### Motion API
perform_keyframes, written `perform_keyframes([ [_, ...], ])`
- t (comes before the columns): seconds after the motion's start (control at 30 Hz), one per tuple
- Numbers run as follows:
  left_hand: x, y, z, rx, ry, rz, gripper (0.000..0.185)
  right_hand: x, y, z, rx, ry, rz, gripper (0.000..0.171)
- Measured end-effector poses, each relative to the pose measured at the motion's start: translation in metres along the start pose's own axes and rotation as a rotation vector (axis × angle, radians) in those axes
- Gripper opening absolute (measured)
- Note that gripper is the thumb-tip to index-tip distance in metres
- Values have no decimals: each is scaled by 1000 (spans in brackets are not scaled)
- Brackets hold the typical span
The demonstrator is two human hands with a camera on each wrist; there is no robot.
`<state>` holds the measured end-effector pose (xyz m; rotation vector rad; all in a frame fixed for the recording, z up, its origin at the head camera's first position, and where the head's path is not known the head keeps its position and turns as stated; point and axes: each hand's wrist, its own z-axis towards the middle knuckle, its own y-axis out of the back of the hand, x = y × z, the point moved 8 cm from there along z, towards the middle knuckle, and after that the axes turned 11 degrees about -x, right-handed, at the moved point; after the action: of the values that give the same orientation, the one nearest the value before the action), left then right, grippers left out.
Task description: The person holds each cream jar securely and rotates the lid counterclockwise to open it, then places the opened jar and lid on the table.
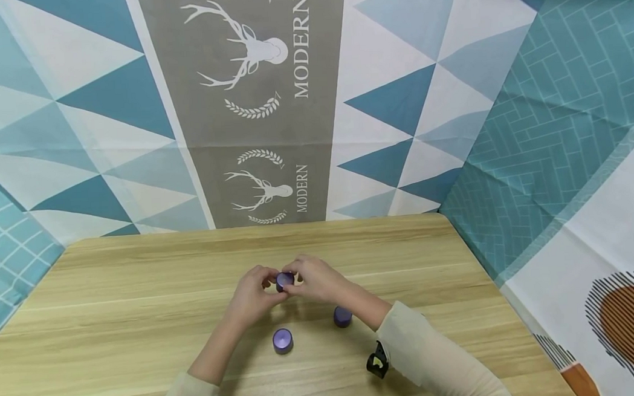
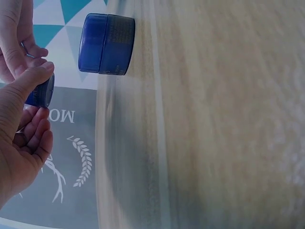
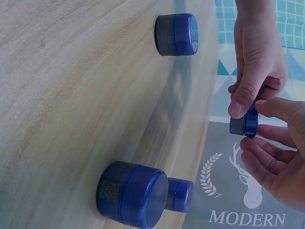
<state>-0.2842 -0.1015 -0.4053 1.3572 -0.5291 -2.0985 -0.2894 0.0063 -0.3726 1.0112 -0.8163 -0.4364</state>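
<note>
Both hands meet above the middle of the wooden table point(image 1: 111, 307) around a small purple jar point(image 1: 285, 280). My left hand point(image 1: 270, 281) pinches it with thumb and fingers from the left. From the right, my right hand point(image 1: 296, 281) pinches the same jar. In the right wrist view the held jar point(image 3: 244, 123) shows as a thin blue disc between the left thumb point(image 3: 240, 102) and the right hand's fingers point(image 3: 255, 148). The left wrist view shows the held jar point(image 2: 42, 91) behind the left thumb point(image 2: 26, 83).
Two more purple jars stand on the table near me, one at the left point(image 1: 283, 340) and one at the right point(image 1: 343, 316). A further small jar point(image 3: 180, 194) shows behind the near one point(image 3: 133, 194). Patterned cloth walls close the back and right sides.
</note>
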Motion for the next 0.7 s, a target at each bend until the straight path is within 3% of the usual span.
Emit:
perform_keyframes([
  [0.2,-1,0,0,-2,-1,-1,32,2,1,-1,7,20,-15,37],
  [0.47,0,3,-1,-7,6,-2,34,1,2,-1,5,-26,-2,39],
  [0.7,-1,3,-1,-9,-8,9,33,4,3,-1,-1,18,-14,35],
])
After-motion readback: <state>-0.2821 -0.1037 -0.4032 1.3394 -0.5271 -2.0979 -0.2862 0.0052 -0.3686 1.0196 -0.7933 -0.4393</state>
